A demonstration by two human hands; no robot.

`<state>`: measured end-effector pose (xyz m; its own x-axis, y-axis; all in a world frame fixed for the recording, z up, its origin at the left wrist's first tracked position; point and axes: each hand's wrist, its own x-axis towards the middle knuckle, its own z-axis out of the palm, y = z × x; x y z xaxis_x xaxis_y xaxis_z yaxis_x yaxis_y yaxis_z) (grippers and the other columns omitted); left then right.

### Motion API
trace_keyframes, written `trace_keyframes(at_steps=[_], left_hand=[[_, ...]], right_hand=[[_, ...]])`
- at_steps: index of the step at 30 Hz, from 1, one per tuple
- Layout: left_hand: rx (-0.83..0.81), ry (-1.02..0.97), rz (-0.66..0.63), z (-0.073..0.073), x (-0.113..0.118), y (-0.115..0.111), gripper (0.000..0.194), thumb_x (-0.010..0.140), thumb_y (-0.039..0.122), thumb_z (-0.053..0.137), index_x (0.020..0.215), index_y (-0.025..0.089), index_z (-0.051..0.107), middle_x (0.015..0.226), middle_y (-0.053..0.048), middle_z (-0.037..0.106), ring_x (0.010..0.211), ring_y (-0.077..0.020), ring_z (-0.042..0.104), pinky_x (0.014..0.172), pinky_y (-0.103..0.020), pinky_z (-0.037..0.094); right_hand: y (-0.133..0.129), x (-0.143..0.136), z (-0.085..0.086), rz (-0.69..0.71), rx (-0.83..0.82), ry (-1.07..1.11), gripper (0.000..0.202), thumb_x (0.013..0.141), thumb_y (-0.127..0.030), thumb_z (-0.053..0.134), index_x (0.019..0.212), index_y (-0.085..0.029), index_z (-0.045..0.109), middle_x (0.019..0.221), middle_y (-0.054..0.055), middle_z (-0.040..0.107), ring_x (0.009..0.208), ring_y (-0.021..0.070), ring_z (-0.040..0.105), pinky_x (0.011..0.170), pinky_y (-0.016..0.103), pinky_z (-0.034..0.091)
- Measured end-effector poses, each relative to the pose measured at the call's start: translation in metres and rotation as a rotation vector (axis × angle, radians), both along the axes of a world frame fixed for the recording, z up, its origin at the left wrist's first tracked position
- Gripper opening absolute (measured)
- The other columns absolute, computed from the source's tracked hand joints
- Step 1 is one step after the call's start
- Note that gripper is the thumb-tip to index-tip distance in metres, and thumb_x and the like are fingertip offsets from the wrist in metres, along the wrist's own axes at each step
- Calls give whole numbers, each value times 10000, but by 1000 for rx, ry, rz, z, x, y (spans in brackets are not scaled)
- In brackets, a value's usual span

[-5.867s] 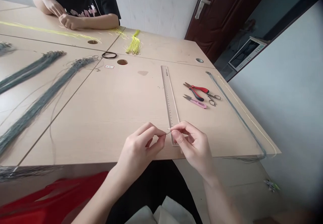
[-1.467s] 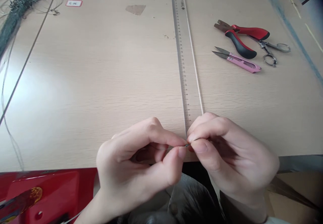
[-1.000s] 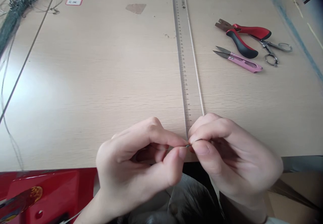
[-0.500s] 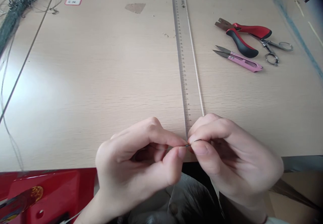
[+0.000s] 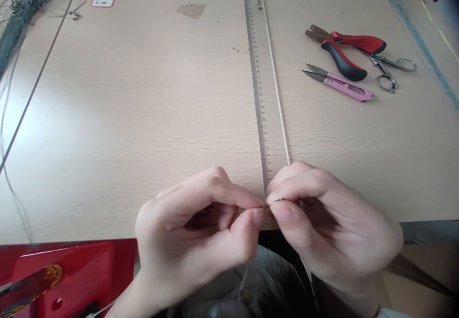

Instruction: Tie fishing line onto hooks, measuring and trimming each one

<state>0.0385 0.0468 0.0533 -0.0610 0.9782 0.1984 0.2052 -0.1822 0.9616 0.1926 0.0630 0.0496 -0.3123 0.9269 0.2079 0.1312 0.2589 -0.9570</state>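
Observation:
At the near edge of the table, my left hand [image 5: 201, 220] and my right hand [image 5: 333, 224] meet fingertip to fingertip. A thin dark strand [image 5: 265, 207] runs between them. Thumb and forefinger of my left hand pinch one part of it, and those of my right hand pinch it just alongside. A short dark end shows above the right thumb, and a fine line trails back into the left palm. What exactly the strand is made of is too small to tell. Beneath the right fingertips lies the low end of a clear ruler [image 5: 268, 93].
Right of the ruler lie red-and-black pliers [image 5: 344, 52], pink thread snips [image 5: 339, 85] and small metal scissors [image 5: 387, 71]. A bundle of dark strands [image 5: 21, 19] sits at the upper left, near a thin rod [image 5: 43, 71] and a label [image 5: 103, 2]. A bluish bundle [image 5: 416, 36] lies far right.
Almost nothing differs. Both hands keep their pinch on the strand; the short dark end above the right thumb shows slightly shifted.

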Motion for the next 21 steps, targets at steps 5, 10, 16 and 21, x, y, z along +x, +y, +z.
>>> trace_keyframes(at_steps=[5,10,16,21], left_hand=[[-3,5,1,-1,1,1,134,714,93,667,670,216,638,502,64,496,402,-76,450,308,-212,348],[1,12,7,-1,0,0,133,719,95,664,678,220,639,511,60,512,407,-84,466,310,-222,355],[-10,12,-3,-1,-1,0,133,720,99,663,675,223,643,501,62,504,396,-78,442,304,-219,343],[-24,2,-8,-1,0,1,131,716,98,670,672,220,650,497,58,501,397,-90,452,310,-236,364]], right_hand=[[1,0,0,6,-3,3,66,846,-128,621,822,-173,578,675,-29,547,578,79,531,459,223,384],[0,1,0,17,-20,9,69,843,-126,624,834,-176,577,686,-30,556,585,82,549,468,225,397],[1,1,0,28,1,9,69,841,-110,619,834,-168,581,691,-28,564,587,81,555,461,224,399],[3,1,1,33,36,9,80,844,-83,602,841,-161,585,710,-28,577,595,75,555,459,223,408]])
